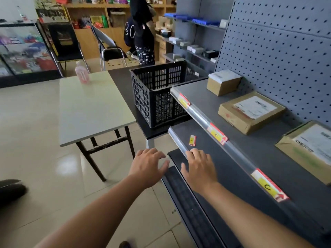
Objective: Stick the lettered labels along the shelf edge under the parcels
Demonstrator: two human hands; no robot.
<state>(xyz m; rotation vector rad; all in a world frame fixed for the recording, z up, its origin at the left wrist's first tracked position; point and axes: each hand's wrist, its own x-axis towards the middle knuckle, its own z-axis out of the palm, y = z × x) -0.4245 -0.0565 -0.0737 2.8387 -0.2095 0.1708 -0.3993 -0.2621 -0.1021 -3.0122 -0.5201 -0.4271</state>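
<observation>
Three labels already seated in the clear strip along the upper shelf edge [232, 149]: one at the far end [184, 100], one in the middle [216, 134], one nearest, lettered C [268, 186], each under a parcel [250, 111]. One loose label [192, 140] lying on the lower shelf [223, 158], at 12 o'clock from the right hand [198, 167]. Both hands empty, fingers spread; left hand [148, 165] hovering off the shelf at 9 o'clock from the right, right hand over the lower shelf's front rail. Likely risks: loose label brushed off the shelf to the floor by a sweeping reach; thin, flat label hard to pinch; adhesive folding on itself; label set crooked or out of letter order. Middle letters too small to read.
</observation>
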